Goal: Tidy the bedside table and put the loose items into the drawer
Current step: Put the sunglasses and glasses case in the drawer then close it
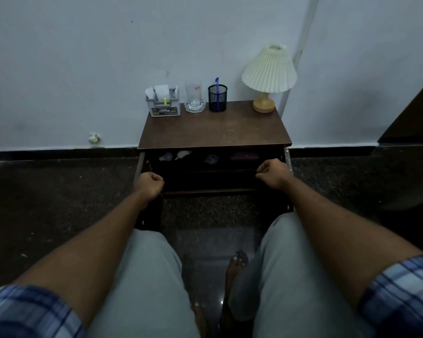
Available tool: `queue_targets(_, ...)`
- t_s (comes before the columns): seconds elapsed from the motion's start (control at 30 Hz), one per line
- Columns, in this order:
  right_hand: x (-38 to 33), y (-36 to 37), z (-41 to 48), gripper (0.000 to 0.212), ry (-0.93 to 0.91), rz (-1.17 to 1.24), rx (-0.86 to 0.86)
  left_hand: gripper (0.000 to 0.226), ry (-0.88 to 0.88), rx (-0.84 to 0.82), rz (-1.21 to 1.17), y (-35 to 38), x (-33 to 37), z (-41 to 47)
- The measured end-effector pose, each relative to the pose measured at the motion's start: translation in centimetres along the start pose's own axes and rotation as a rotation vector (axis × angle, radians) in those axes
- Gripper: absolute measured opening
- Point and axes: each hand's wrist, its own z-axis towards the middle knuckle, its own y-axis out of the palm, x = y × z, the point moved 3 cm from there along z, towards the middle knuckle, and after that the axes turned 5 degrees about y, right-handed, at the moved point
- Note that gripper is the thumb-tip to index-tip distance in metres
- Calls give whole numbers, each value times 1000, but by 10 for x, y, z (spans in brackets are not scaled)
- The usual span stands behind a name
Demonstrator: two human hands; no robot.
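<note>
Left hand (150, 182): clenched, fingers curled down at the left end of the drawer (210, 192) front. Right hand (272, 172): clenched likewise at the right end. Both appeared to grasp the front's top edge, though the light was too dim to make out fingertips. Forearms ran straight out from the knees, one hand at each corner.

Drawer: pulled out below the counter (213, 130), its interior in deep shadow. Inside, along the back, lay a pale bulb-shaped item (166, 156), a small white piece (183, 154) just beside it, a dark packet (211, 159) near the middle, and a purple pouch (244, 156) to the right. None could be identified further.

Counter top: nothing loose lay on the front or middle. Along the back edge stood a grey organiser (163, 107) with papers, a glass mug (194, 100), a black mesh cup (217, 97) holding a blue pen (217, 85), and a lamp (269, 76) at the right corner.

Judgement: loose items looked stowed and the uprights arranged, so the step in hand read as shutting the drawer, close to the end of the task. The next move would call for an even push from both hands, square to the rails so it did not jam, with fingers clear of the gap under the counter lip.
</note>
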Motion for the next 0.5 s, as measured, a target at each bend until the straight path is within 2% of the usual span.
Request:
queue_targets(0.17, 32, -13, -22, 9, 30, -31, -78, 26, 84, 133, 125, -30, -42, -20)
queue_targets(0.3, 51, -23, -33, 10, 90, -31, -103, 41, -27, 187, 153, -37, -71, -30)
queue_targets(0.4, 62, -30, -35, 14, 156, -49, -45, 33, -164, 143, 80, -36, -90, -30)
queue_targets(0.5, 77, -24, -32, 23, 249, -48, -24, 29, -187, 71, -6, -34, -100, -33)
